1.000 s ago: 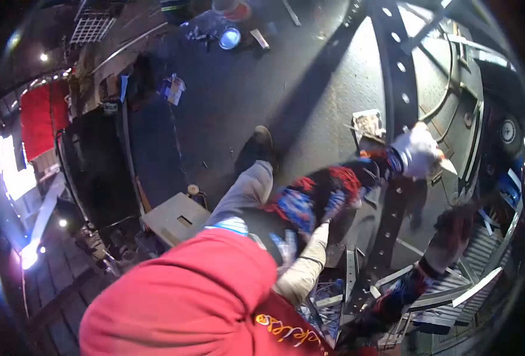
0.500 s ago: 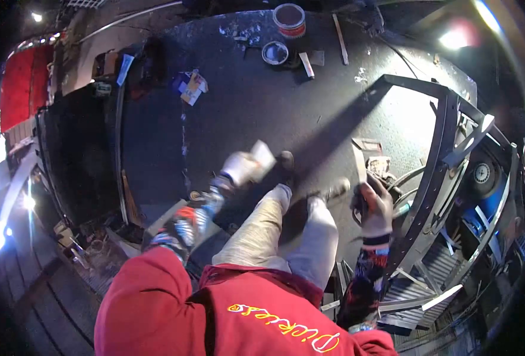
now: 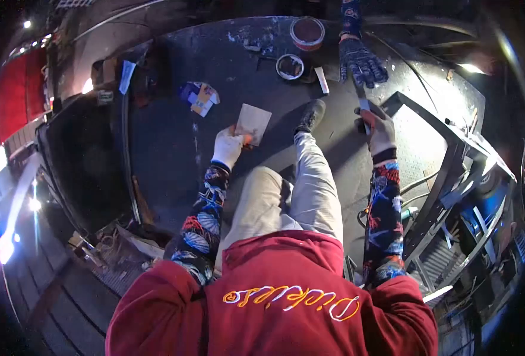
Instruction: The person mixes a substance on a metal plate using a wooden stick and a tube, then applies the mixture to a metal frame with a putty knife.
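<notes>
In a white glove with orange fingertips, my left hand (image 3: 229,146) pinches a thin, pale rectangular plate (image 3: 254,123) with a smear on its face. My right hand (image 3: 381,129), in a similar glove, is closed on a narrow flat strip (image 3: 364,107) that points away from me. Another person's hand in a dark patterned glove (image 3: 362,64) reaches in from the top, its fingers right at the strip's far end. Near that hand lie a white tube (image 3: 322,80), an open round container (image 3: 290,67) with pale material inside, and a red-sided can (image 3: 307,35).
Dark metal frame (image 3: 429,121) stands at my right, brightly lit from behind. Torn paper packaging (image 3: 202,99) lies on the dark floor surface (image 3: 173,136). A blue-white tube (image 3: 127,76) is further left, above a dark panel (image 3: 84,160). My shoe (image 3: 312,114) is ahead.
Both my hands have moved forward, the right carrying the strip up to the other person's gloved hand, which has entered from the top. One of my feet has stepped forward.
</notes>
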### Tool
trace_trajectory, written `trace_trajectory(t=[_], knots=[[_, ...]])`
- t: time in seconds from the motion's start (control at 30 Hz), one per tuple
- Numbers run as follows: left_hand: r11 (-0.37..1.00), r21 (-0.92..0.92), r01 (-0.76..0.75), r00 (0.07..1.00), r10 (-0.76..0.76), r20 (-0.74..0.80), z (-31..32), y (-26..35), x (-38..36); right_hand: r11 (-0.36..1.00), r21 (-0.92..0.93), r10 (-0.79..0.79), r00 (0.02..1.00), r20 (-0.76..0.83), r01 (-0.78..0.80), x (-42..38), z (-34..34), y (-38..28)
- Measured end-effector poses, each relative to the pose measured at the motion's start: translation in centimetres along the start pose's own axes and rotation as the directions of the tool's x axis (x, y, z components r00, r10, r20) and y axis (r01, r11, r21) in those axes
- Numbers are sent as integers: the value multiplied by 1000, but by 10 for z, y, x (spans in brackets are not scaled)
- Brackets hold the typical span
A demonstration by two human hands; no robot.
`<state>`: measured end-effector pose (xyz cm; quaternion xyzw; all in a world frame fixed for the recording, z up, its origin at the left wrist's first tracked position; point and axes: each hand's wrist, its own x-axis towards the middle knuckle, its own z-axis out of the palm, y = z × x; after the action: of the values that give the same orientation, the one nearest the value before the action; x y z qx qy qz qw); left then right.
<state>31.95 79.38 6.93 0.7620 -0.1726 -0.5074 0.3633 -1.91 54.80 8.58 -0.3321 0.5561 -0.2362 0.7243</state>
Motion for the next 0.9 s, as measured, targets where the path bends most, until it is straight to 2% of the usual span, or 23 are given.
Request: trace_trajectory(t=[0.03, 0.07, 0.1, 0.13, 0.17, 0.2, 0.23, 0.27, 0.33, 0.37, 0.4, 0.43, 0.47, 0.53, 0.57, 0.63, 0.7, 0.73, 0.77, 0.8, 0.83, 0.87, 0.9], knots=[[998, 29, -56, 998, 57, -32, 7, -1, 16, 1000, -8, 8, 1000, -15, -8, 22, 4, -4], [999, 21, -44, 999, 45, -19, 9, 5, 34, 997, 77, -6, 1000, -27, 8, 45, 10, -6], [955, 178, -236, 971, 240, -3, 12, 6, 49, 988, 157, -6, 999, -43, 13, 63, 12, -4], [658, 591, -467, 870, 462, 173, 13, -11, 62, 994, 113, 1, 998, -56, 6, 78, 2, -2], [156, 826, -542, 691, 642, 333, 13, -28, 76, 998, 69, 19, 998, -62, -15, 92, 0, -1], [654, 550, -520, 832, 532, 154, 20, -17, 79, 994, 38, -101, 990, -100, 105, 92, 21, -13], [826, 361, -433, 899, 424, 107, 28, -8, 86, 990, -143, -23, 987, -158, 0, 101, 29, -24], [938, 147, -314, 949, 308, 59, 35, -3, 95, 992, -119, 9, 988, -157, -28, 114, 35, -28], [745, 422, -517, 852, 494, 172, 34, -5, 125, 994, -89, 43, 987, -155, -57, 141, 46, -29], [887, 260, -381, 924, 354, 145, 40, -5, 122, 985, -170, -16, 990, -137, -7, 133, 38, -29], [973, 85, -216, 972, 206, 114, 46, -8, 120, 967, -253, -69, 990, -125, 36, 142, 40, -30], [991, -113, -67, 990, 80, 114, 49, -5, 133, 967, -251, -71, 988, -140, 34, 170, 23, -11], [990, -110, -85, 987, 98, 127, 53, 5, 132, 932, -282, -249, 968, -39, 229, 199, -16, 26], [967, -253, 13, 993, 18, 119, 53, 29, 126, 910, -361, -254, 962, -100, 203, 176, 18, -9], [928, -335, 165, 983, -129, 127, 56, 32, 133, 894, -398, -271, 956, -108, 208, 174, 28, -18], [988, -136, 75, 994, -64, 84, 50, 73, 124, 871, -433, -306, 946, -109, 232, 174, 35, -22], [997, -48, -60, 989, 66, 132, 39, 42, 136, 835, -427, -390, 920, -16, 347, 185, 23, -3], [991, -9, -131, 979, 131, 156, 34, 26, 143, 768, -463, -473, 879, 56, 443, 187, 18, 4], [997, -13, -73, 978, 74, 196, 34, 37, 140, 612, -569, -587, 798, 138, 549, 179, 25, -5], [977, -204, 70, 981, -31, 190, 39, 53, 136, 428, -654, -685, 696, 216, 624, 169, 34, -15], [896, -386, 217, 968, -148, 201, 49, 63, 126, 485, -630, -668, 722, 180, 606, 170, 36, -12], [913, -354, 201, 974, -150, 168, 49, 55, 129, 540, -603, -650, 746, 144, 587, 171, 39, -10], [929, -317, 189, 979, -155, 129, 50, 47, 130, 801, -375, -483, 874, 55, 466, 177, 48, -2]])
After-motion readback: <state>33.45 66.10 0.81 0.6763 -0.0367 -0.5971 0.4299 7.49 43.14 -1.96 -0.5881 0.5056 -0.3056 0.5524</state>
